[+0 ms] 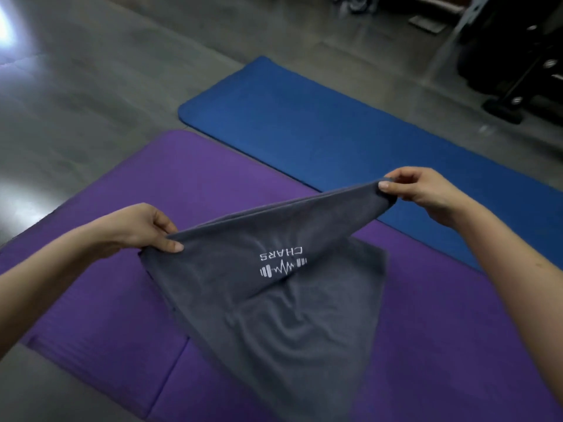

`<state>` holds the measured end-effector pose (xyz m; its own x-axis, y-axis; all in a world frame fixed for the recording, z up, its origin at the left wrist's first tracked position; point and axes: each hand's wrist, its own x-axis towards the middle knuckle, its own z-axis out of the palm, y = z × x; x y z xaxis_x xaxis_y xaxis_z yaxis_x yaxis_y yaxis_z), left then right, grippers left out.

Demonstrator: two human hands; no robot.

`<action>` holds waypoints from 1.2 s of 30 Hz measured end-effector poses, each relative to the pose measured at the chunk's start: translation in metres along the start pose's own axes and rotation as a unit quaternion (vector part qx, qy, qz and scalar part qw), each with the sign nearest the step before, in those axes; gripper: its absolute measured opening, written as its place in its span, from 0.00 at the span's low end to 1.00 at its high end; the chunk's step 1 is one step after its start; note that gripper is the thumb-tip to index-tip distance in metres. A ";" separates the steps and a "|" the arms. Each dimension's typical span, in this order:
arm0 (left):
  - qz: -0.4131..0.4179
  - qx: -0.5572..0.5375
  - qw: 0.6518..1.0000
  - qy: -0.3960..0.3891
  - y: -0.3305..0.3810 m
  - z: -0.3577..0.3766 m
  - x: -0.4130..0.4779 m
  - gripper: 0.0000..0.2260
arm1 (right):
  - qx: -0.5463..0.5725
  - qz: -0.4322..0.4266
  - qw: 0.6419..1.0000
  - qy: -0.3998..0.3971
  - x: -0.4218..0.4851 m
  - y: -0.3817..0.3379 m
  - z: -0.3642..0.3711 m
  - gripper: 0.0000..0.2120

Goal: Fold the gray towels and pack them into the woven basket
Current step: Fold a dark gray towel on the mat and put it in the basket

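Looking down from my head, I have the gray towel [274,287] stretched between my hands, well apart: my left hand [143,228] pinches one upper corner, my right hand [426,190] pinches the other, farther from me and higher. The cloth hangs below both hands over the purple mat [100,269], logo [283,263] facing me upside down; the blue mat [320,123] lies beyond my right hand. To fold well, I should level my hands, pull the top edge taut and match the corners squarely. The towel's lower end runs out of frame, and I cannot see the woven basket or other towels.
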<state>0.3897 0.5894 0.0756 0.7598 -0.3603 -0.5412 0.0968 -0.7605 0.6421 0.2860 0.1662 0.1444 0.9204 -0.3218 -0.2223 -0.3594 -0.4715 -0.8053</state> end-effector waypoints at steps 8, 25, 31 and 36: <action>0.153 0.115 0.976 0.108 0.159 0.002 -0.010 0.08 | 0.015 -0.030 0.969 0.245 -0.077 0.016 -0.111 0.04; 0.404 0.144 0.831 0.355 0.378 0.038 -0.031 0.07 | 0.142 -0.110 0.869 0.461 -0.146 0.008 -0.278 0.04; 0.403 0.174 0.875 0.201 0.321 0.075 -0.043 0.06 | 0.105 -0.067 0.919 0.374 -0.204 0.082 -0.242 0.03; 0.351 0.185 0.917 0.042 0.269 0.097 -0.055 0.10 | 0.172 -0.061 0.952 0.244 -0.251 0.133 -0.200 0.16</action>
<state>0.3113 0.3520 0.2252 0.5995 -0.8003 -0.0113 -0.6484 -0.4939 0.5794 -0.0240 0.0200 0.2034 0.7399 -0.6655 0.0989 -0.1055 -0.2599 -0.9599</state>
